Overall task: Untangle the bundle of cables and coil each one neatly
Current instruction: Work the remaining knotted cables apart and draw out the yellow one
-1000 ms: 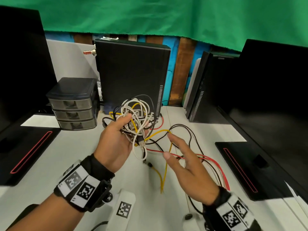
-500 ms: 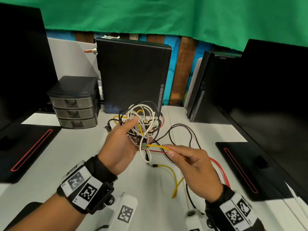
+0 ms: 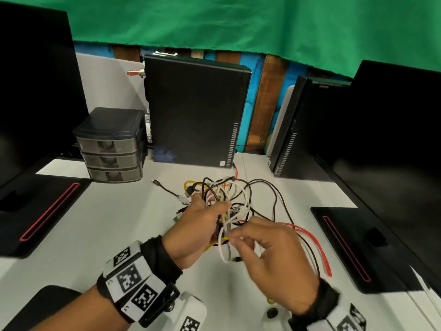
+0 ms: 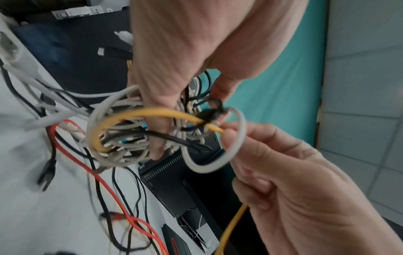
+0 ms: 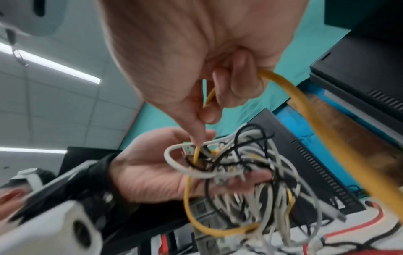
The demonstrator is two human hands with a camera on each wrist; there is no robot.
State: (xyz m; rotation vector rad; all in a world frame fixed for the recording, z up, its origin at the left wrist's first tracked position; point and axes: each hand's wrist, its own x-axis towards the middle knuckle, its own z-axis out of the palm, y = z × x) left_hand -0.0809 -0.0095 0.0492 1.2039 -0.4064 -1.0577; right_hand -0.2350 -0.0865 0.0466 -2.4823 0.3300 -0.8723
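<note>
A tangled bundle of cables (image 3: 226,206) is held up above the white tabletop (image 3: 119,211), in front of an upright black computer case (image 3: 195,111). The bundle is gripped by the left hand (image 3: 198,225), whose fingers (image 4: 157,124) are curled through the white, black and yellow loops. The yellow cable (image 4: 152,112) is pinched by the right hand (image 3: 274,259) just beside the knot: its thumb and forefinger (image 5: 196,120) are pressed together on the strand, and the remaining fingers are curled round the same cable lower down, as the right wrist view shows. From that hand the yellow cable runs back into the bundle and loops beneath it.

A red cable (image 3: 317,247) and several black cables (image 3: 276,199) trail from the bundle onto the tabletop to the right. A black cable end with a small plug (image 3: 156,182) lies on the tabletop to the left. A grey unit of 3 drawers (image 3: 112,149) stands at the left of the case, and a second black case (image 3: 293,130) stands to the right.
</note>
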